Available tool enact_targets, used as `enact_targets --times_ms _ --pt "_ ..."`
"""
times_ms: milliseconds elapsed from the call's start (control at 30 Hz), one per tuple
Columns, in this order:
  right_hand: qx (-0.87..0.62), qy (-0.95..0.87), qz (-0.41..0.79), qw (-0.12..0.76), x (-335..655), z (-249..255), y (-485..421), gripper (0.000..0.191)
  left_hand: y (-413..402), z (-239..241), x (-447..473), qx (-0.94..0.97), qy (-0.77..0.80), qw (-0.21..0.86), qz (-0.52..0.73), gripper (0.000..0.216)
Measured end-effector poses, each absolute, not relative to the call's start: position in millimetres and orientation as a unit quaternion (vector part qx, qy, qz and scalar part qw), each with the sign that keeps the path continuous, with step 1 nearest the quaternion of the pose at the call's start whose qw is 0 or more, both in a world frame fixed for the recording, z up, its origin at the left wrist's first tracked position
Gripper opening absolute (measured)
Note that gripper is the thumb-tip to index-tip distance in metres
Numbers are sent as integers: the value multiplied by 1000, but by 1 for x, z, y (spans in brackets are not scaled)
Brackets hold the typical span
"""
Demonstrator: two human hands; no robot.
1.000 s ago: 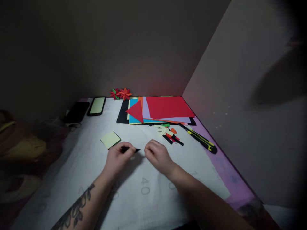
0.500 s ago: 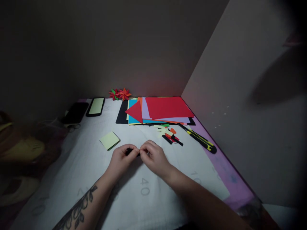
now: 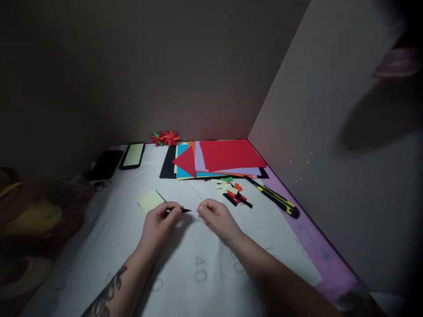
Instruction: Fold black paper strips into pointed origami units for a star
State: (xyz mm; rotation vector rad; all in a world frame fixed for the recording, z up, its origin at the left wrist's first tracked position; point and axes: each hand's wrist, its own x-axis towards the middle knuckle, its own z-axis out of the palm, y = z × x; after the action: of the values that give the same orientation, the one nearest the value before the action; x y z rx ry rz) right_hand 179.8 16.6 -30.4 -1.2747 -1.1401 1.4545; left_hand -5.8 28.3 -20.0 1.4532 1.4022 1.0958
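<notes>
Two paper stars (image 3: 165,138) look finished, but I judge the black piece (image 3: 186,210) pinched in the left hand (image 3: 157,225) unfinished, the right hand (image 3: 217,218) curled nearby, its grip unclear.

Left forearm (image 3: 132,266), one: enters from about 7 o'clock, bare, bears a dark leafy tattoo (image 3: 107,296), slants toward 1 o'clock. Left hand (image 3: 157,223), one: bent at its joints, thumb (image 3: 174,215) and forefinger (image 3: 172,204) drawn into a pinch aimed at 3 o'clock. Right forearm (image 3: 271,268), one: enters from about 5 o'clock, bare, slants toward 10 o'clock. Right hand (image 3: 220,221), one: fingers (image 3: 205,207) curled in, facing 9 o'clock. Both hands sit near each other, apart.
</notes>
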Motion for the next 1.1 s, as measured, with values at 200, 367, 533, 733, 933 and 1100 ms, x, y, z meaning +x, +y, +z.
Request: enact_targets --times_ms 200,367,533,733,933,1100 --pt "-422 -284 759 407 168 -27 11 29 23 -22 -1 711 427 356 431 9" --pt "-474 -352 650 478 169 -31 11 25 24 -28 4 575 470 483 464 60" --pt "-504 -470 552 470 170 -35 10 17 24 -22 10 500 475 577 439 56" --pt "-521 -482 511 484 170 -36 12 7 18 -16 14 503 487 615 363 46" --pt "-497 -478 524 500 172 -43 16 5 18 -20 16 466 478 655 354 26" --pt "-485 -542 515 454 172 -43 14 16 18 -19 15 438 488 654 377 25"
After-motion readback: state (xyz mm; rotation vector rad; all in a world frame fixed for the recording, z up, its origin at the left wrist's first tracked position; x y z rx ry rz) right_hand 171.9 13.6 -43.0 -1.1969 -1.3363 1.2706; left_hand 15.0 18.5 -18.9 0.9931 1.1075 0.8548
